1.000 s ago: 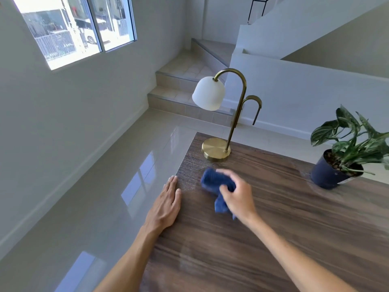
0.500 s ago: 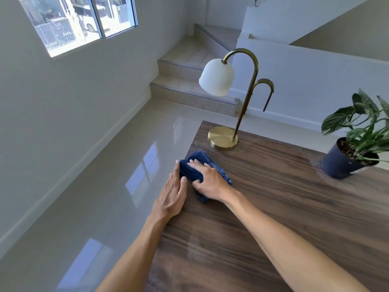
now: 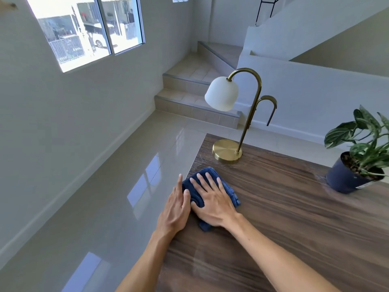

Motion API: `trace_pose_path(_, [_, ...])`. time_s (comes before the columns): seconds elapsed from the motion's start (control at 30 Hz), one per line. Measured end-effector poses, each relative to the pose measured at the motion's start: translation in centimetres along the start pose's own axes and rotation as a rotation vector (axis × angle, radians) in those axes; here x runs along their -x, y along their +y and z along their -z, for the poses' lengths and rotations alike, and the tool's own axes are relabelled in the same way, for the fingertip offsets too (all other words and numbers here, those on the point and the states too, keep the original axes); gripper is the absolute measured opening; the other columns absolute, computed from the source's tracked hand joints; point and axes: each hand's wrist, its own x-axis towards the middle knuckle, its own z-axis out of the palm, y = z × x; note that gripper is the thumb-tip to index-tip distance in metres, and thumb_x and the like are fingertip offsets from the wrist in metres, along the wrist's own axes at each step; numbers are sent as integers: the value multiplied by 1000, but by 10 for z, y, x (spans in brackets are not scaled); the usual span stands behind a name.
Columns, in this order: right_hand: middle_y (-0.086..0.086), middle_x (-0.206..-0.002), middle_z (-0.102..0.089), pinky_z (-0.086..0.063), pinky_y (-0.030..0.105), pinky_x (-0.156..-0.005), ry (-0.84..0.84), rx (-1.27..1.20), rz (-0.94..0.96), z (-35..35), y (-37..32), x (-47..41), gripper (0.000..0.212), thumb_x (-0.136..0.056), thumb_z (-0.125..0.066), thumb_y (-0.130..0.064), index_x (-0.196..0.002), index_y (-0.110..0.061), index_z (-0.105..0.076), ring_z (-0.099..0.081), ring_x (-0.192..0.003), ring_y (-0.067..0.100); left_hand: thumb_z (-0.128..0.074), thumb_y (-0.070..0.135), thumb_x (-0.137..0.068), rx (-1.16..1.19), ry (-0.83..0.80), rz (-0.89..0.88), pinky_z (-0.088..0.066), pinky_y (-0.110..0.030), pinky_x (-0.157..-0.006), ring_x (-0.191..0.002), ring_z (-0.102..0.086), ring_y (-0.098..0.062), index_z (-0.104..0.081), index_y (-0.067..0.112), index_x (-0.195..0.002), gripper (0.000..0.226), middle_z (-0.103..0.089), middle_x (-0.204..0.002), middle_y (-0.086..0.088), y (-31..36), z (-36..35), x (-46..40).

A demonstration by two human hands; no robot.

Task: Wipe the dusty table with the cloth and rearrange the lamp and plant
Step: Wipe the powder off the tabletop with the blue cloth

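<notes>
From the head view you are in the wiping step: your right hand (image 3: pixel 212 202) presses flat, fingers spread, on the folded blue cloth (image 3: pixel 228 191) at the tabletop's (image 3: pixel 273 218) near-left edge, while your left hand (image 3: pixel 175 209) lies open along that edge, touching the cloth but gripping nothing. Next, I judge, you should sweep the cloth right and far, toward the dust around the lamp (image 3: pixel 228 151) and plant (image 3: pixel 355 165), before shifting either. Count one cloth, one lamp, one plant, two hands.

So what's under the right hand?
The right hand lies flat on a folded blue cloth on the wooden table. The tabletop beneath the cloth is hidden.
</notes>
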Motion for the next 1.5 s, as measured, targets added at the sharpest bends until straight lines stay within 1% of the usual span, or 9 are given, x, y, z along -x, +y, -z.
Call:
trace_pose_path(0.07, [-8,-168,3,12,51,-122,5,20,-27,0,0,-28,80,-88,-18,-70,-160,-36,-6,17,-153,19,-24,31,-107,10,35,-14,-9,-24,-122,-151,-7,-6,1,20,-158,58,-3,-166,5,1,-1,-3])
trace_pose_path(0.2, [-4,-168,0,12,52,-122,19,21,-67,2,-1,-76,74,-94,-29,-68,-159,-37,-12,13,-154,23,-21,32,-107,-11,49,-49,-3,-29,-124,-149,9,2,10,22,-156,59,12,-164,9,1,-5,-8])
trace_pose_path(0.33, [-1,-168,-6,12,55,-121,51,-4,-139,1,-4,-111,82,-89,-33,-69,-159,-32,-15,14,-154,26,-21,35,-106,-9,39,-29,-4,-25,-123,-150,4,1,8,27,-156,59,9,-164,12,-5,-7,-10])
trace_pose_path(0.5, [2,-169,-6,9,53,-122,46,9,-175,5,-1,-129,87,-88,-40,-66,-160,-23,-15,11,-154,26,-21,35,-106,-79,5,-54,-6,-30,-125,-151,2,-2,6,24,-158,59,6,-165,10,-8,-8,-15])
trace_pose_path(0.8, [1,-168,0,7,47,-124,83,-28,-129,1,16,-60,78,-94,-31,-61,-161,-27,-8,8,-155,21,-22,32,-106,-109,3,-26,-5,-28,-124,-151,-2,-3,-4,19,-159,57,-4,-166,5,-3,-5,-12])
trace_pose_path(1.0, [-8,-168,0,8,43,-125,60,-34,-121,11,68,11,75,-94,-34,-60,-160,-34,-10,10,-154,13,-20,39,-106,-168,-23,30,-4,-24,-121,-151,-6,-5,-7,23,-159,57,-7,-166,9,-4,-4,-4])
trace_pose_path(1.2, [-8,-168,-3,7,45,-125,65,-55,-312,36,139,34,73,-94,-33,-58,-159,-34,-12,7,-154,14,-20,40,-105,-210,-33,29,-2,-18,-116,-150,-6,-1,-8,25,-159,57,-7,-165,12,0,-5,-1])
trace_pose_path(1.37, [-3,-168,3,9,50,-123,68,-31,-507,47,168,-2,64,-101,-25,-52,-160,-33,-7,9,-154,21,-21,40,-105,-220,-22,4,-2,-15,-114,-140,-4,10,-8,25,-158,57,-7,-165,13,-1,-7,-1])
trace_pose_path(1.5, [-2,-168,2,9,52,-123,93,-49,-587,56,182,-38,58,-103,-20,-49,-159,-38,-9,8,-155,23,-20,43,-104,-246,-22,-15,-3,-15,-114,-138,-3,13,-7,26,-158,59,-7,-164,16,-3,-10,-11])
